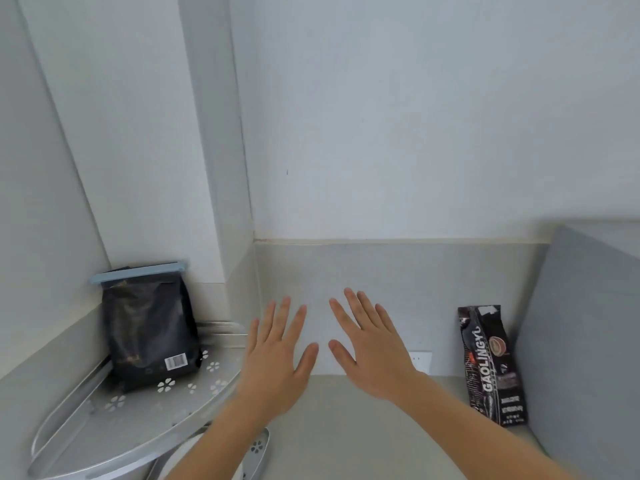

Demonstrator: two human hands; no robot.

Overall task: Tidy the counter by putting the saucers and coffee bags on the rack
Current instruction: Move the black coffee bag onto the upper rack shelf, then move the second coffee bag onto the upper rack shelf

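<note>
A black coffee bag with a blue clip on top stands upright on the top shelf of a silver corner rack at the left. A second, printed coffee bag leans against the grey panel at the right, on the counter. My left hand and my right hand hover side by side above the counter, palms down, fingers spread, holding nothing. Under my left forearm a white saucer shows partly on the rack's lower shelf.
The beige counter runs between the rack and a tall grey panel at the right. A white wall socket sits low on the backsplash behind my right hand. White walls close the corner.
</note>
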